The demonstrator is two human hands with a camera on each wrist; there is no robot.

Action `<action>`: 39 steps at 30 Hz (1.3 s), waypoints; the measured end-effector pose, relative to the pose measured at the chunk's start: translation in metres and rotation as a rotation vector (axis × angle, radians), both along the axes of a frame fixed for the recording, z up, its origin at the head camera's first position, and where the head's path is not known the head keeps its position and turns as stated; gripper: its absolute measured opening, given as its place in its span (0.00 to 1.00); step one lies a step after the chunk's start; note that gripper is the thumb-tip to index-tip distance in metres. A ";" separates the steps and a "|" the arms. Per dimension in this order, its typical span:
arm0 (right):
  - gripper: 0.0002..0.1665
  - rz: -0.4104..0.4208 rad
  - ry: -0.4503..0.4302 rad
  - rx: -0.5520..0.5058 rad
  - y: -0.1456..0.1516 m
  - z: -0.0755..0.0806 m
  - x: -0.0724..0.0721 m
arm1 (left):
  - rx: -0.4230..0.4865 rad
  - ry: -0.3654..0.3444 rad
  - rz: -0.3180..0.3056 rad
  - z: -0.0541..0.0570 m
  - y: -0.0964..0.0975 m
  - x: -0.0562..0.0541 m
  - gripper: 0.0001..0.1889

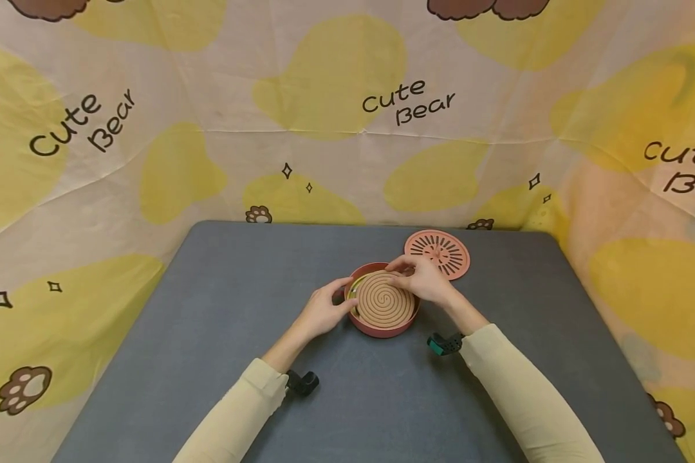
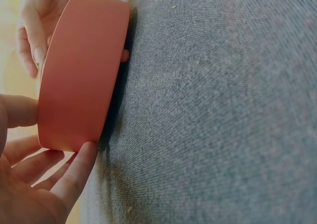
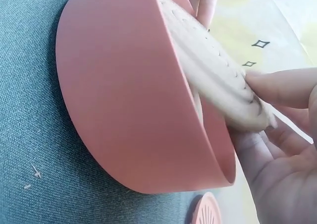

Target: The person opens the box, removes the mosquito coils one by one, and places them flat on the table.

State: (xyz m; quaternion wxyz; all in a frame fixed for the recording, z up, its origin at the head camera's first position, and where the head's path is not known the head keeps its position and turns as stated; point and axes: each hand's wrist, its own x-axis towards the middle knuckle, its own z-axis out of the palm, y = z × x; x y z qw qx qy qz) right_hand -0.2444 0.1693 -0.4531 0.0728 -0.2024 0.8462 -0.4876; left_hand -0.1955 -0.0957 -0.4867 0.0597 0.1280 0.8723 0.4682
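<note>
Mosquito coil: this tan spiral sits near the centre of the head view, within the rim of the round pink box; the right wrist view shows it tilted, one edge raised above the rim.
Right hand: the hand pinches the raised edge between thumb and fingers, nearly closed.
Left hand: the hand lightly holds the box's left side, thumb at the rim, fingers against the outer wall.
Lid: the slotted lid is off, lying on the grey table right of centre.
Done and left: box uncovered, coil partly inside; coil not flat, lid not on. Setting in or lifting out, I cannot tell.
Backdrop writing: the cloth reads "Cute Bear" upper left and upper centre, cut off at the right edge.
Brand: none readable on box or lid.
</note>
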 end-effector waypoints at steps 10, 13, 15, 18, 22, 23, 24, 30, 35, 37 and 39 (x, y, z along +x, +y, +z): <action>0.14 -0.027 -0.018 -0.094 0.008 0.011 0.002 | -0.021 0.000 0.003 0.001 0.001 -0.002 0.29; 0.15 -0.040 -0.014 -0.102 0.011 0.015 0.003 | -0.019 0.004 -0.002 0.001 0.000 -0.002 0.29; 0.15 -0.049 -0.018 -0.111 0.014 0.017 0.002 | -0.017 0.012 -0.005 0.001 -0.001 -0.003 0.29; 0.16 -0.062 -0.048 -0.135 0.020 0.022 0.002 | -0.013 0.014 -0.007 0.001 -0.001 -0.003 0.29; 0.19 -0.084 -0.096 -0.166 0.030 0.028 0.003 | -0.001 0.010 0.000 -0.001 0.000 -0.003 0.29; 0.19 -0.089 -0.100 -0.168 0.033 0.029 0.003 | 0.003 0.010 0.002 -0.001 0.000 -0.003 0.28; 0.20 -0.093 -0.105 -0.169 0.036 0.030 0.004 | 0.005 0.008 0.005 -0.002 0.000 -0.003 0.28; 0.21 -0.137 -0.102 -0.142 0.052 0.036 0.005 | 0.012 0.010 0.004 -0.003 0.000 -0.003 0.28; 0.23 -0.148 -0.105 -0.130 0.065 0.036 0.006 | 0.012 0.011 0.005 -0.004 0.000 -0.003 0.28; 0.23 -0.152 -0.105 -0.131 0.070 0.036 0.007 | 0.011 0.013 0.006 -0.003 0.000 -0.003 0.28; 0.23 -0.160 -0.104 -0.128 0.076 0.036 0.008 | 0.018 0.014 0.007 -0.004 0.000 -0.003 0.28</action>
